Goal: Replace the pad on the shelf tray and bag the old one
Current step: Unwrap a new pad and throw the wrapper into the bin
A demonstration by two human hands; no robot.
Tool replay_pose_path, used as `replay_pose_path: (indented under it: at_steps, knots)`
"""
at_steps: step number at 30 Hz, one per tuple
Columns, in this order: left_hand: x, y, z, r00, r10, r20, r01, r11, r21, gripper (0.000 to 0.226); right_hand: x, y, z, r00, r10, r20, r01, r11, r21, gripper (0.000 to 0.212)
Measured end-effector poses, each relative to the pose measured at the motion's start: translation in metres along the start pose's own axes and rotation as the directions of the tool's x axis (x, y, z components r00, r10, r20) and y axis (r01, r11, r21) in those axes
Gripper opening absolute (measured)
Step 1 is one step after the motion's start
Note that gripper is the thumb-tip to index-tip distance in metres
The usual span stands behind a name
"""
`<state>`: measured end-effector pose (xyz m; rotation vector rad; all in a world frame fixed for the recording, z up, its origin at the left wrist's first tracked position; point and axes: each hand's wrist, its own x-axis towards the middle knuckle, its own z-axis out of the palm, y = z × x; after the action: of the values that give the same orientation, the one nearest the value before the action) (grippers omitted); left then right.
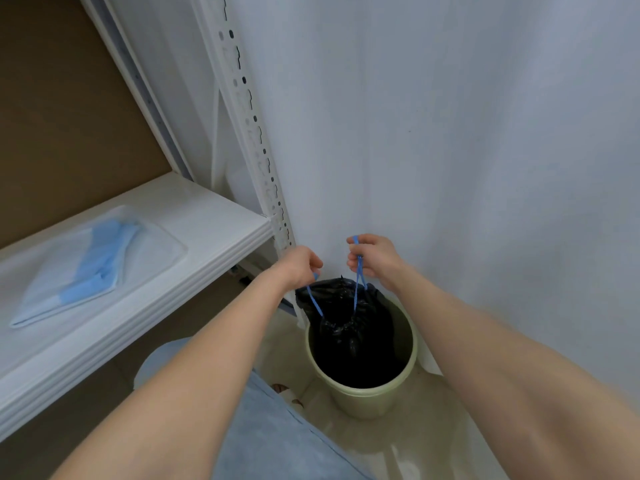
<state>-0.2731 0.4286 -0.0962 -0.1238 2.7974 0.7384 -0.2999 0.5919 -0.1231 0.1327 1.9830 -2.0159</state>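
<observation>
A black rubbish bag (349,327) sits in a pale green bin (374,396) on the floor, its mouth gathered tight. Two blue drawstrings (356,292) rise from the gathered neck. My left hand (301,268) grips one string and my right hand (374,258) grips the other, both raised above the bin. On the white shelf to the left lies a clear shallow tray (166,237) holding a folded blue and white pad (86,271). The bag's contents are hidden.
The white metal shelf (194,271) has a slotted upright post (256,133) just left of my hands. A white curtain or wall (450,133) stands close behind the bin. The glossy floor (415,445) lies around the bin, and my blue-clad legs are below.
</observation>
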Motion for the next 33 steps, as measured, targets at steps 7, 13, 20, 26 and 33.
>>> replay_pose_path:
  at_steps: [7, 13, 20, 26, 33]
  knots:
    - [-0.007, -0.009, -0.001, 0.982, 0.007, -0.187, 0.035, 0.975, 0.219, 0.036, 0.004, 0.01, -0.007, 0.997, 0.055, 0.058, -0.048, 0.993, -0.11, 0.042]
    - [-0.001, 0.009, 0.002, 0.941, 0.151, -0.302, -0.17, 0.985, -0.037, 0.03, 0.009, 0.023, -0.001, 0.973, 0.058, 0.224, 0.042, 0.908, -0.416, 0.078]
    - [0.004, 0.019, 0.005, 0.975, 0.121, -0.187, -0.127, 0.992, -0.021, 0.019, 0.022, 0.028, 0.005, 0.955, 0.045, 0.292, 0.085, 0.904, -0.419, 0.084]
    - [0.01, 0.025, 0.005, 0.98, 0.158, -0.122, -0.168, 0.983, -0.076, 0.024, 0.022, 0.028, 0.007, 0.915, 0.039, 0.403, 0.143, 0.9, -0.412, 0.051]
    - [0.009, 0.029, 0.011, 0.982, 0.188, 0.006, -0.174, 0.918, -0.355, 0.032, 0.021, 0.031, 0.012, 0.926, 0.009, 0.378, 0.185, 0.861, -0.473, 0.012]
